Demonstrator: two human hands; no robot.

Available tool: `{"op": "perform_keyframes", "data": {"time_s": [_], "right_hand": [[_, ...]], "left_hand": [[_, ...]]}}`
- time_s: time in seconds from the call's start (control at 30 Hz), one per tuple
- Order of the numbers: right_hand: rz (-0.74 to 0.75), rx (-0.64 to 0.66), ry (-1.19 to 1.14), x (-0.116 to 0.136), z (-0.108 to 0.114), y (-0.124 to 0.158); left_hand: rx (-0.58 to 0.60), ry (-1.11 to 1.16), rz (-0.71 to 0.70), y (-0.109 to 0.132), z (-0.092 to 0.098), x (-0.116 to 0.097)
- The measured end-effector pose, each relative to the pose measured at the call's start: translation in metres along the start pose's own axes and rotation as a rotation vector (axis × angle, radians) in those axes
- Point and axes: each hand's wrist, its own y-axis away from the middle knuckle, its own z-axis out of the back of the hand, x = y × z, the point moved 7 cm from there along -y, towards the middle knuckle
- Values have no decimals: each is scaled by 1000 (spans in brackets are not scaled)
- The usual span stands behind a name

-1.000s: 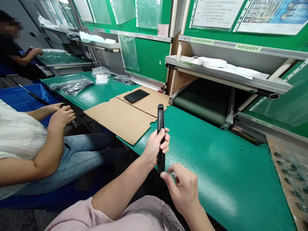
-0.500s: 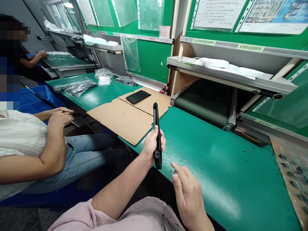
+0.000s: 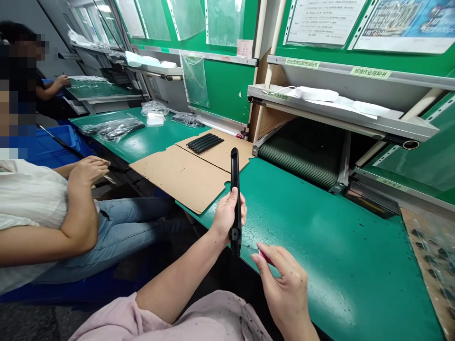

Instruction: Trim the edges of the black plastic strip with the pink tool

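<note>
My left hand is wrapped round a long, narrow black plastic part. It holds the part upright and edge-on over the near edge of the green bench. My right hand hovers just right of and below the part's lower end, not touching it. Its thumb and fingers are pinched together, and a small pinkish bit shows between them that I cannot make out.
Brown cardboard sheets lie to the left, the far one carrying a row of black parts. A ribbed conveyor belt runs under a grey shelf. A seated co-worker is close on the left. A bagged tray sits far right.
The black part has turned edge-on in my left hand. My right hand left its lower end, opened briefly, then pinched shut again beside it.
</note>
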Motion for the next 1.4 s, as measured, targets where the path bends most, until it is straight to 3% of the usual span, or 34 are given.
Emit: {"op": "perform_keyframes", "data": {"time_s": [0.3,0.4,0.6,0.73,0.8,0.9,1.1,1.2,1.27,1.33,1.4], "right_hand": [[-18,24,-15,-3,-2,-4],[53,-2,18,1,0,-4],[263,-218,189,15,8,-5],[231,-315,254,11,17,-14],[165,-250,173,6,18,-17],[35,-10,19,1,6,-15],[-313,278,-26,-14,-15,0],[-519,546,-286,-15,-36,14],[-554,682,-478,-7,-46,21],[-504,615,-483,-7,-42,18],[-417,434,-355,-13,-28,10]], "left_hand": [[70,-87,-29,7,-9,-1],[98,-71,-6,9,-13,1],[243,-10,189,14,-27,20],[252,-53,315,18,-28,36],[205,-73,314,16,-24,37],[145,-106,225,9,-18,28],[83,-251,110,5,-10,15],[49,-301,55,6,-8,12],[36,-243,29,7,-9,8],[57,-89,38,6,-13,5],[110,99,79,7,-19,3]]}}
